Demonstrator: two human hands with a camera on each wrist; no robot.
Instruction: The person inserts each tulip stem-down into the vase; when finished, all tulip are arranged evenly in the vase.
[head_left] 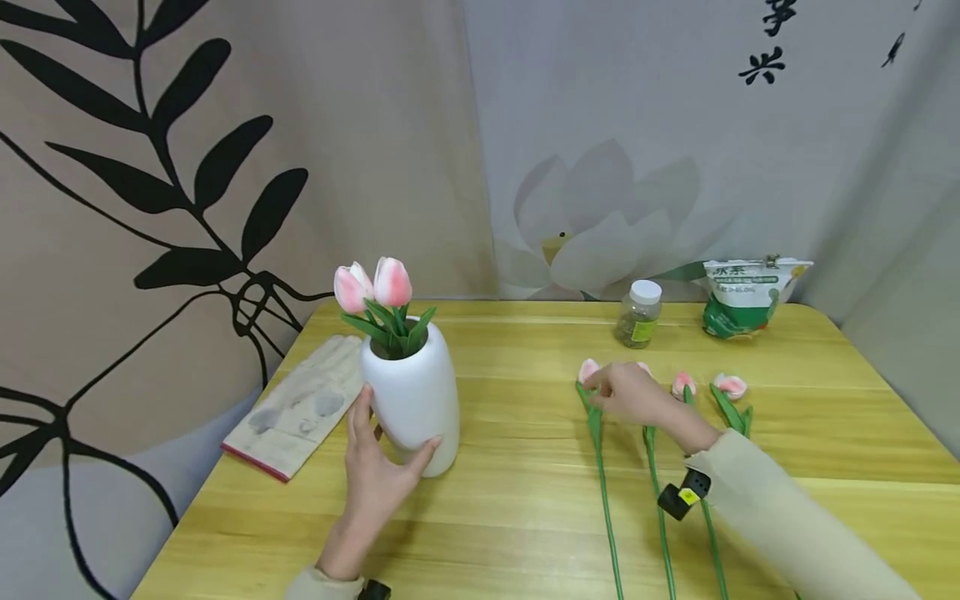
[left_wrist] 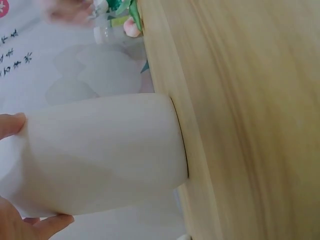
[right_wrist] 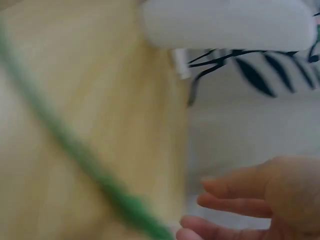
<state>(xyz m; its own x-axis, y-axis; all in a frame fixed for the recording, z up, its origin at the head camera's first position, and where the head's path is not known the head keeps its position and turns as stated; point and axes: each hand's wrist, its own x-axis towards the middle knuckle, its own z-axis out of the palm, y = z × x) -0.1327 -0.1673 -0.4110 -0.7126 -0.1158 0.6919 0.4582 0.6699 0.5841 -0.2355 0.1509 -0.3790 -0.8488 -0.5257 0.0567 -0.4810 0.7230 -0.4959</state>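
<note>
My left hand [head_left: 378,471] holds the white vase [head_left: 416,400] low on its side, thumb and fingers spread around it; in the left wrist view the vase [left_wrist: 110,155] has its base at the tabletop. Two pink-and-white tulips [head_left: 392,283] with green leaves stand in the vase. My right hand [head_left: 633,393] reaches over the leftmost loose tulip [head_left: 600,450], fingertips right at its bloom and leaves. In the right wrist view a blurred green stem [right_wrist: 75,145] passes beside the loosely bent fingers [right_wrist: 235,182].
Several more tulips [head_left: 730,386] lie in a row, partly under the right arm. A lidded jar [head_left: 640,317] and a green-and-white pouch [head_left: 746,300] stand at the back of the wooden table [head_left: 517,517]. A folded cloth [head_left: 300,408] lies left of the vase.
</note>
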